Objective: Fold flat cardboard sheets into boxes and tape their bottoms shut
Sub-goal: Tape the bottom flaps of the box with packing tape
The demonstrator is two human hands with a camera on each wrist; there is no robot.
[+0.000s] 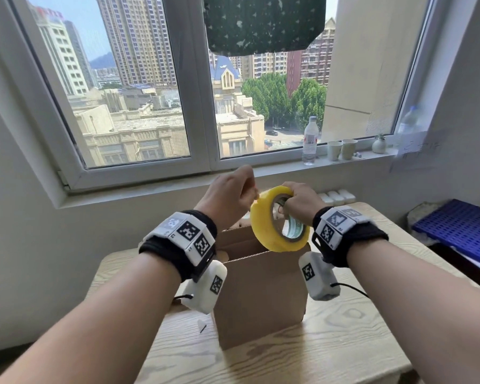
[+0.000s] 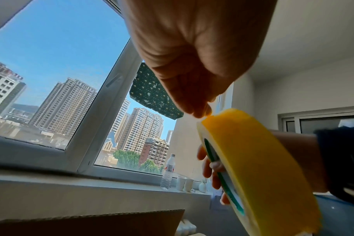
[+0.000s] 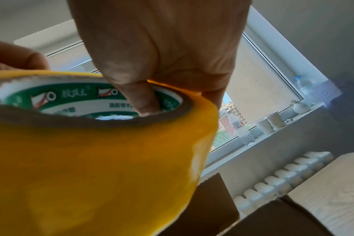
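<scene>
Yellow tape roll [image 1: 278, 220] held upright above the open brown cardboard box [image 1: 261, 297].

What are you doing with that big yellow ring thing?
That is a roll of yellow packing tape. The right hand holds it up with fingers hooked through its middle, while the left hand pinches at the roll's top edge, probably picking at the loose end. Below them a brown cardboard box stands on the pale wooden table, folded into shape. No tape is stuck on it where the pictures show.
</scene>
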